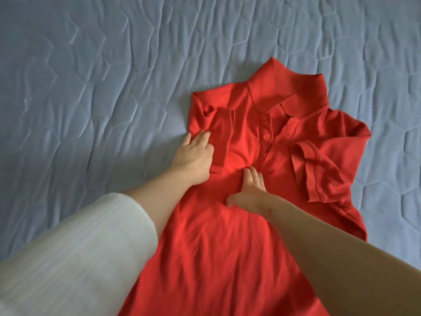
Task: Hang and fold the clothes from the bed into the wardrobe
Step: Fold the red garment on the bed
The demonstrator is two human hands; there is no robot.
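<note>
While the red polo shirt (227, 247) lay on the bed (91, 87) beneath both hands, the left hand (193, 153) pressed its folded-in sleeve (223, 135) and the right hand (250, 188) lay flat beside it. Neither gripped, and smoothing outward before the next fold would probably suit best.

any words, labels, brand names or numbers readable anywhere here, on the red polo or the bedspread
None can be read.
Red polo shirt: plain fabric and buttons, with no logo or tag in view.
Blue quilted bedspread: stitching only, no print.
White sleeve: plain ribbed cloth.
</note>
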